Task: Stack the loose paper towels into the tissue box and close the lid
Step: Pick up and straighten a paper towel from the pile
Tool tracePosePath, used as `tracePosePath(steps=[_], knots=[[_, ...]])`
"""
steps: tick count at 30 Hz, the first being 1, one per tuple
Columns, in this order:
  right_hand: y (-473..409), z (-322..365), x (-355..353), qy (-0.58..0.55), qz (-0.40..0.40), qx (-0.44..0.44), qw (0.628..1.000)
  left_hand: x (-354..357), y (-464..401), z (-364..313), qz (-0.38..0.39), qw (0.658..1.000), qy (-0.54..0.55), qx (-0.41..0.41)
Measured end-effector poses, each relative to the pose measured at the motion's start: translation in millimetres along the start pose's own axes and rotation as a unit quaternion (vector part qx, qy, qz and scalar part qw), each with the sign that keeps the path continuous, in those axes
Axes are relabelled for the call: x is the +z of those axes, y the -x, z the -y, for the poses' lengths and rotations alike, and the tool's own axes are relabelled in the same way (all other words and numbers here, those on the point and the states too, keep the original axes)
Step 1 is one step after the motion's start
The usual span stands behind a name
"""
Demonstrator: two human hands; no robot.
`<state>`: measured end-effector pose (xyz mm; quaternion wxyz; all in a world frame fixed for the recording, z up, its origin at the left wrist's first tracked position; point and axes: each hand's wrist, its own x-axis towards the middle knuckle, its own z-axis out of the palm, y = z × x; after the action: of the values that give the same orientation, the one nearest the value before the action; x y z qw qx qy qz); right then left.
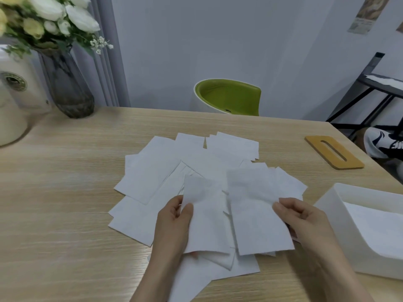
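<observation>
Each hand lifts one paper towel off the scattered pile.
Left hand [174, 216] pinches one sheet [205, 216], right hand [298, 216] another [255, 210], probably to align them; the open tissue box [340, 243] waits right of the right-hand grip, its wooden lid [333, 152] beyond.

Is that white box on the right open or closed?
Open. The white box has no top, and its wooden slotted lid lies apart on the table.
</observation>
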<state>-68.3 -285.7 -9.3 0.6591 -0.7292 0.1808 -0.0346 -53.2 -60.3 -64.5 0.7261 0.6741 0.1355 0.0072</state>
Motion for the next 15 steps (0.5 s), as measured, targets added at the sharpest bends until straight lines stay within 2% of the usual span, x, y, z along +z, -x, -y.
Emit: tracePosePath(steps=[3,9,15], knots=[[9,-2,26,-0.092,0.037,0.053,0.994,-2,-1,0,0.013,1.000,0.015,-0.005],[18,-10,70,-0.078,0.063,0.074,0.992,-6,1,-2,0.039,0.996,0.077,-0.026],[17,-10,79,-0.085,0.043,0.079,0.992,-6,1,-2,0.048,0.993,0.108,-0.022]])
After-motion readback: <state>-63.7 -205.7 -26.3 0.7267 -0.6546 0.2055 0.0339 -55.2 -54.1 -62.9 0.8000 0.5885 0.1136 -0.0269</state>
